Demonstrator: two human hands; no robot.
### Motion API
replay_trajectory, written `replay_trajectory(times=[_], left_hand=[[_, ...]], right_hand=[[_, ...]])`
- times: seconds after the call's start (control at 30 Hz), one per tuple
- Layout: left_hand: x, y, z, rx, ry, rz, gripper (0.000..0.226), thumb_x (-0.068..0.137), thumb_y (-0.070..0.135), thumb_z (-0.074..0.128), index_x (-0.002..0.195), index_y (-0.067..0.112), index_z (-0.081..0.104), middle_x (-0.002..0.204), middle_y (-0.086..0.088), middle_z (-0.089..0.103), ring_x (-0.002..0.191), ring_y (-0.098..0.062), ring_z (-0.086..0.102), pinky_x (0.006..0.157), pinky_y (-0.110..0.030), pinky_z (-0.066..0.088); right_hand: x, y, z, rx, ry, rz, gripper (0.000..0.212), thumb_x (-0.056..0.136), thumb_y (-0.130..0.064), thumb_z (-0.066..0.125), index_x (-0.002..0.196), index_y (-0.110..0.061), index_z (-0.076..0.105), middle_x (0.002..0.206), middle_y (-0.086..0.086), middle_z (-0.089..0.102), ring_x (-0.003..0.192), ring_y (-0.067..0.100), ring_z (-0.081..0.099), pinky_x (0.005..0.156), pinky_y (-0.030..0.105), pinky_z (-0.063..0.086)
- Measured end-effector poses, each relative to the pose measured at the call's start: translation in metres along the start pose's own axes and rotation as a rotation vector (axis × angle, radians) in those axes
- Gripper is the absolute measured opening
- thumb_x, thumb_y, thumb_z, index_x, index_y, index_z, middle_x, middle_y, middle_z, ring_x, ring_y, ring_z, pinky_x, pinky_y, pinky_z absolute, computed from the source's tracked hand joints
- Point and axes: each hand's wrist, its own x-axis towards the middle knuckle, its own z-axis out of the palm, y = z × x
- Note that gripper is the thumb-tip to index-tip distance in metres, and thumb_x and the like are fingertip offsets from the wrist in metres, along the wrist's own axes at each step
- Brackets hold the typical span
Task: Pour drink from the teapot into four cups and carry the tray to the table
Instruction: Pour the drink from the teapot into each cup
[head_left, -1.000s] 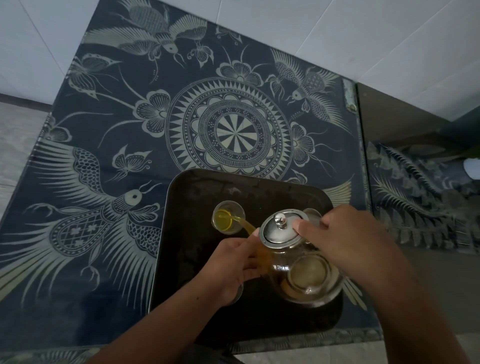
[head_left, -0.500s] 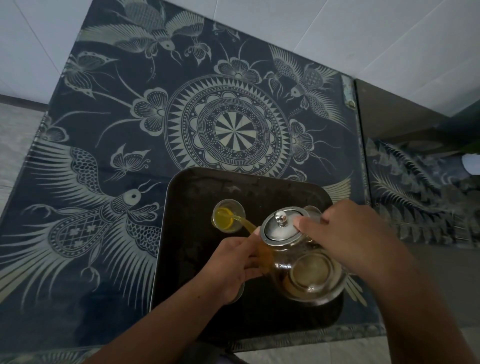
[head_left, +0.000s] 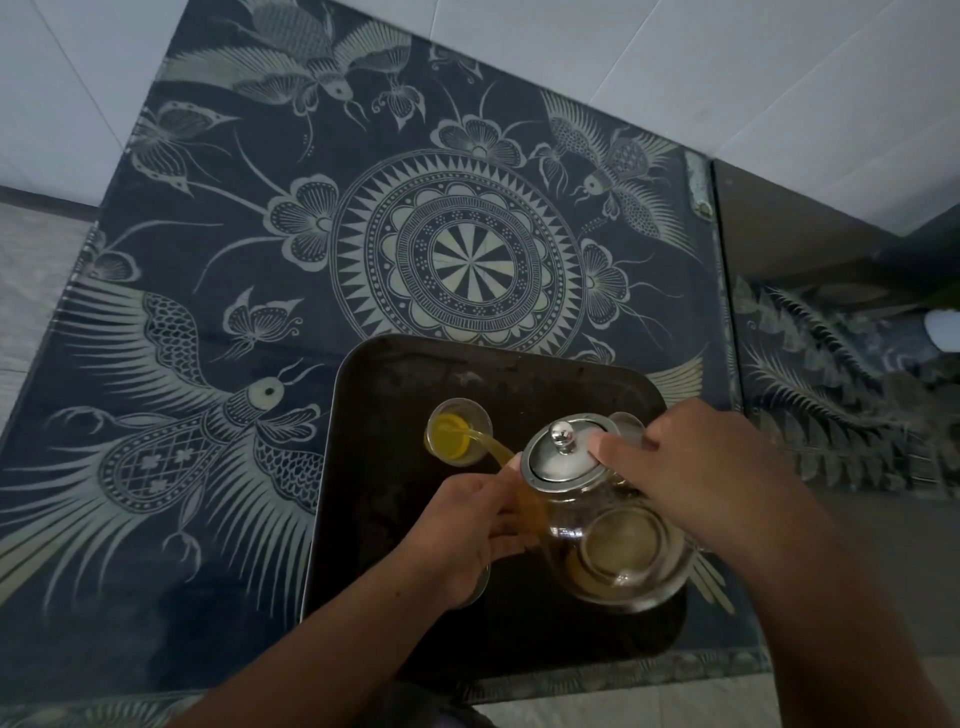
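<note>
A glass teapot (head_left: 618, 551) with a steel lid (head_left: 563, 454) is tilted to the left over a dark tray (head_left: 395, 499). A yellow stream runs from its spout into a small glass cup (head_left: 457, 431) at the tray's far left, which is partly filled. My right hand (head_left: 696, 467) holds the teapot from the right, with a fingertip pressing on the lid. My left hand (head_left: 472, 530) grips the teapot's side below the spout. A second cup (head_left: 626, 422) peeks out behind the lid. Another cup's rim (head_left: 480, 587) shows under my left hand.
The tray sits at the near edge of a dark glass tabletop (head_left: 260, 260) printed with pale birds, butterflies and a round medallion. A white tiled wall (head_left: 675, 62) lies beyond it. A second patterned glass surface (head_left: 831, 374) adjoins on the right.
The teapot and both hands keep the same pose while the stream keeps running into the cup. The view has shifted only slightly.
</note>
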Motion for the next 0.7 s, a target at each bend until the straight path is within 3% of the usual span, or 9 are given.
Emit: replay_trajectory(times=[0.23,0.37,0.47,0.7], left_hand=[[-0.002,0.002,0.001,0.019,0.001,0.036,0.051,0.081,0.051,0.067,0.101,0.005,0.079,0.095,-0.013,0.081,0.082,-0.019,0.078,0.078,-0.035,0.06],[-0.003,0.006,0.002,0.064,0.025,0.042,0.044,0.097,0.044,0.061,0.104,0.004,0.078,0.098,-0.013,0.081,0.087,-0.021,0.078,0.087,-0.04,0.059],[-0.006,0.009,0.004,0.127,0.065,0.058,0.039,0.102,0.042,0.058,0.102,0.008,0.078,0.099,-0.008,0.083,0.092,-0.018,0.08,0.092,-0.041,0.058],[-0.003,0.012,0.002,0.223,0.14,0.13,0.024,0.099,0.038,0.063,0.086,0.022,0.075,0.078,0.012,0.081,0.074,0.003,0.076,0.055,-0.012,0.056]], right_hand=[[-0.002,0.003,0.002,0.015,0.031,-0.023,0.063,0.081,-0.066,0.059,0.045,-0.017,0.041,0.036,-0.007,0.041,0.037,0.003,0.04,0.046,0.025,0.028],[-0.003,0.009,0.005,0.042,0.031,-0.056,0.063,0.08,-0.066,0.056,0.045,-0.015,0.042,0.033,-0.012,0.044,0.033,0.004,0.045,0.044,0.025,0.028],[-0.004,0.02,0.012,0.122,0.031,-0.072,0.068,0.078,-0.065,0.056,0.051,-0.003,0.05,0.039,0.002,0.045,0.034,0.006,0.04,0.044,0.032,0.035],[-0.012,0.039,0.031,0.292,0.068,-0.073,0.065,0.08,-0.059,0.062,0.055,0.001,0.057,0.052,0.016,0.057,0.04,0.018,0.048,0.048,0.035,0.042]])
